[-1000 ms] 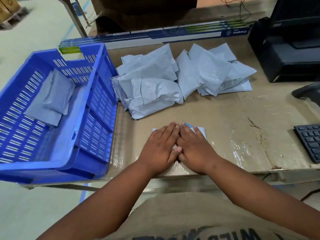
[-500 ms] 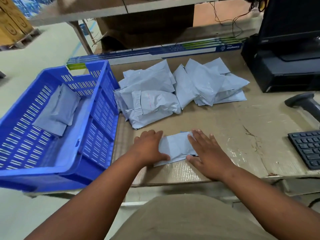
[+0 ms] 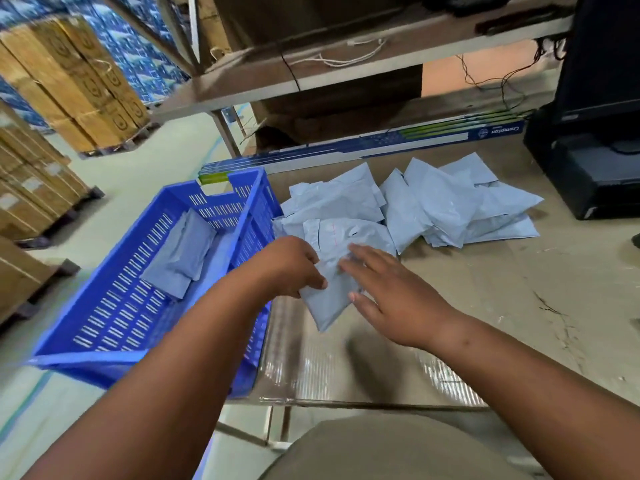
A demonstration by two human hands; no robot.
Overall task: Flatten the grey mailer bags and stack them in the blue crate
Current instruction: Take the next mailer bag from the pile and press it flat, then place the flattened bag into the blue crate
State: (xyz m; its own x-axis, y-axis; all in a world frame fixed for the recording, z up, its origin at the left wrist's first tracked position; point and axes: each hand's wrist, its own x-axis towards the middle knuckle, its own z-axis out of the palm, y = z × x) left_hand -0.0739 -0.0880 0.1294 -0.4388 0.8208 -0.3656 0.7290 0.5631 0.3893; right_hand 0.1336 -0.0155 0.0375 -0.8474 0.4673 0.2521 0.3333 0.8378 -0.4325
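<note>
A flattened grey mailer bag (image 3: 329,303) hangs tilted just above the table. My left hand (image 3: 294,266) grips its left edge, thumb on top. Beside it, my right hand (image 3: 388,292) has straight fingers that touch the bag's right side. A pile of crumpled grey mailer bags (image 3: 408,209) lies behind on the cardboard-covered table (image 3: 485,306). The blue crate (image 3: 104,317) stands at the left and holds flat grey bags (image 3: 180,258) near its far end.
A long blue and white box (image 3: 381,150) lies along the table's back edge. A black printer and monitor (image 3: 595,161) stand at the right. Shelving (image 3: 311,74) rises behind. Stacked cardboard cartons (image 3: 69,84) sit on the floor at the left.
Both hands stopped pressing the bag flat on the table. My left hand took hold of it and lifted it up and toward the crate; the right hand follows alongside.
</note>
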